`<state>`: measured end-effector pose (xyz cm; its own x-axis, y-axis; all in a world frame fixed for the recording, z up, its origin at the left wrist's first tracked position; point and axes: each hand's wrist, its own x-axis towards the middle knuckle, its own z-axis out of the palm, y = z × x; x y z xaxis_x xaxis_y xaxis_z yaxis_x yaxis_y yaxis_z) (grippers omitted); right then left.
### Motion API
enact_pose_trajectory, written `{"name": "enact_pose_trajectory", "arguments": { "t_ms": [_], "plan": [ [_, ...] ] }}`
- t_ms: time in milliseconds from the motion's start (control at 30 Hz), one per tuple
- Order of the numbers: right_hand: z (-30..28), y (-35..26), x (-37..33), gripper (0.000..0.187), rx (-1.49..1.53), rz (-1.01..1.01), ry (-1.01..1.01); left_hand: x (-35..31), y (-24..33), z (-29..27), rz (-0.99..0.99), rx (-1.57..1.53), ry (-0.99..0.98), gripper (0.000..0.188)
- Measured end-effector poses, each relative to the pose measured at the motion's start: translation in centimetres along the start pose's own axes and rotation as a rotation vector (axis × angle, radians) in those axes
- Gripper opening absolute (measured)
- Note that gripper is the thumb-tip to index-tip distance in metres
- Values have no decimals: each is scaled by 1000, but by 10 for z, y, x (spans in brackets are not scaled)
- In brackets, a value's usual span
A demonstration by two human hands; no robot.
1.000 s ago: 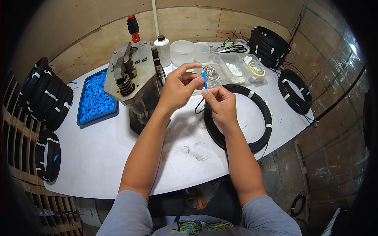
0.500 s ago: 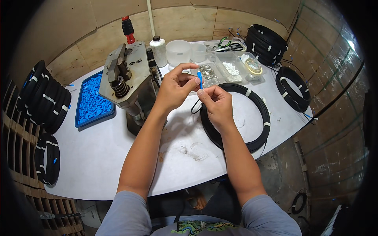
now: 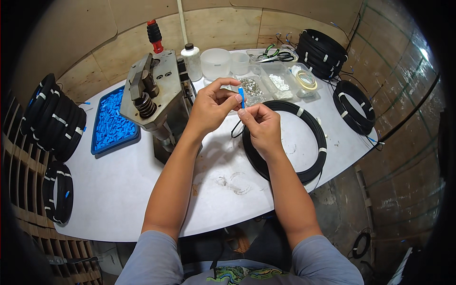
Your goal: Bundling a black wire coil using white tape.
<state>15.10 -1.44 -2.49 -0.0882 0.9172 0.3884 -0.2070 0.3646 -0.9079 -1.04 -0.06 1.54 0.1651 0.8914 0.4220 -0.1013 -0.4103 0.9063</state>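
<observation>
- From the middle of the view, just past 12 o'clock, we see a slim blue piece (image 3: 242, 95) held nearly upright over the counter (image 3: 114, 199).
- Our left hand (image 3: 213, 107) pinches it between thumb and fingers; our right hand (image 3: 262, 124), at 2 o'clock, has thumb and forefinger pressed together at its lower end.
- Done, we judge: the black coil (image 3: 317, 126) at 3 o'clock is wound and banded in white; the coil stack (image 3: 52, 116) far out at 9 o'clock is banded too, with blue bits at its edge.
- Left: the blue piece is not yet released; we cannot tell whether a cable end sits inside.
- Many loose blue pieces (image 3: 114, 118) fill the tray (image 3: 114, 150) at 9 o'clock; the metal machine (image 3: 164, 90) at 10 o'clock is untouched.
</observation>
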Motion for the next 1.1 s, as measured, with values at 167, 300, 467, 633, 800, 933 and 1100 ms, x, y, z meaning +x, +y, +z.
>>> {"name": "enact_pose_trajectory", "arguments": {
  "t_ms": [167, 300, 467, 633, 800, 933, 1100],
  "plan": [
    [0, -3, 0, 16, -1, 8, 0, 0, 0, 3, 10, -43, 26, 30],
    [-1, 1, 1, 16, 4, 2, 0, 0, 0, 1, -5, -24, 12, 30],
    [1, -2, 1, 16, 10, 9, -1, -1, 1, 1, -8, -56, -8, 33],
    [-2, -2, 1, 15, 4, 13, 1, -1, 4, 8, -8, -147, -3, 35],
    [0, -5, 1, 15, 20, 23, -17, -1, 5, 6, 4, -146, 14, 36],
    [0, -5, 1, 14, 35, 28, -14, -1, 4, 7, -15, -180, 25, 40],
    [-1, 0, 3, 13, 70, 20, -9, 1, -5, 5, -123, -320, 11, 45]
  ]
}}
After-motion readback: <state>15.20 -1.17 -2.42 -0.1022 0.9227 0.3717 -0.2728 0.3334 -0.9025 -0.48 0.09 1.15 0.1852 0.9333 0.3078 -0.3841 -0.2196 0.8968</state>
